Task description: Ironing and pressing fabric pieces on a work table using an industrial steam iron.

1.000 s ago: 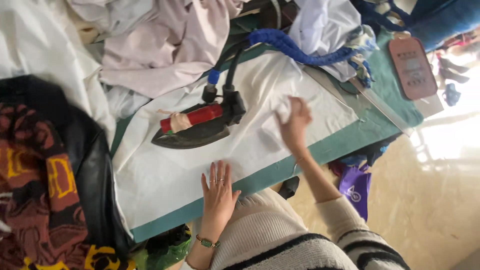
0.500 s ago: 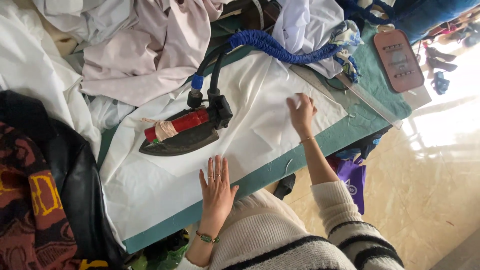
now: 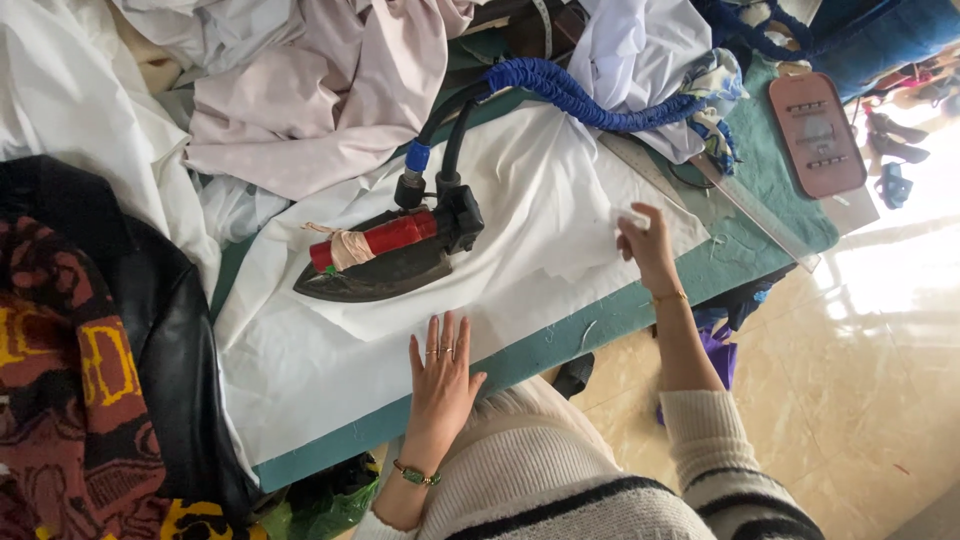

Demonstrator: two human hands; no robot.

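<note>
The left hand (image 3: 442, 375) lay flat with fingers spread on the white cloth (image 3: 520, 230), near the front edge of the green table (image 3: 770, 180). The iron (image 3: 385, 258), dark with a red handle, rested on the same cloth at about eleven o'clock from that hand, near but not touching it. The right hand (image 3: 648, 248) was closed on a corner of the cloth at its right side, thumb and fingers pinched together on the fabric. From this hand the iron lay toward nine o'clock, well apart. A blue hose (image 3: 580, 95) ran from the back of the iron toward one o'clock. A clear ruler (image 3: 745, 205) lay on the table just beside the right hand, at two o'clock. A pile of pale pink cloth (image 3: 320, 90) sat at twelve o'clock from the iron. No containers could be made out.
</note>
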